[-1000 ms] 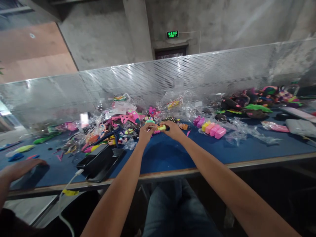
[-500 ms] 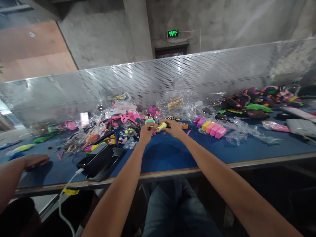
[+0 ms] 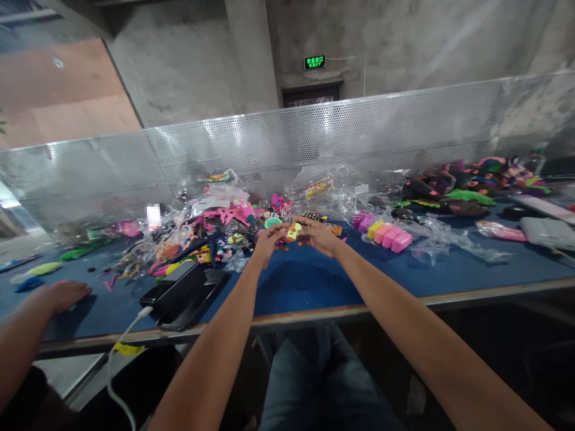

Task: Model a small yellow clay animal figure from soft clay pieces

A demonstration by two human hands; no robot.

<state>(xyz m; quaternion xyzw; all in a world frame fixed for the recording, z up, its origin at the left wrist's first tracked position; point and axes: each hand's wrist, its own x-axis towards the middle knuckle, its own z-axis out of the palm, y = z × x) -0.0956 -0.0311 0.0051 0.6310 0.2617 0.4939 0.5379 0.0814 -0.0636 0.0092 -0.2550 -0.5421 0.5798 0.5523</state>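
A small yellow figure piece with brown patches [image 3: 294, 231] is held up over the blue table between my two hands. My left hand [image 3: 269, 240] pinches its left side with fingers and thumb closed. The fingers of my right hand [image 3: 320, 237] curl around its right side and top edge. Just behind my left fingertips sits a round green piece [image 3: 273, 222]. A black item with pale dots [image 3: 311, 215] lies behind my right hand, partly covered by it. The exact shape of the yellow piece is too small to make out.
Left of my hands are a black box-like device [image 3: 173, 289] with a white cable [image 3: 117, 353] and heaped colourful pieces in plastic [image 3: 179, 239]. Coloured blocks [image 3: 392, 236] stand at right. A co-worker's hand [image 3: 67, 295] rests on the left. Behind runs a perforated metal screen [image 3: 251, 140].
The yellow piece has turned, so its brown-patched face now shows. My right hand's fingers have spread further around it. The co-worker's hand has shifted slightly.
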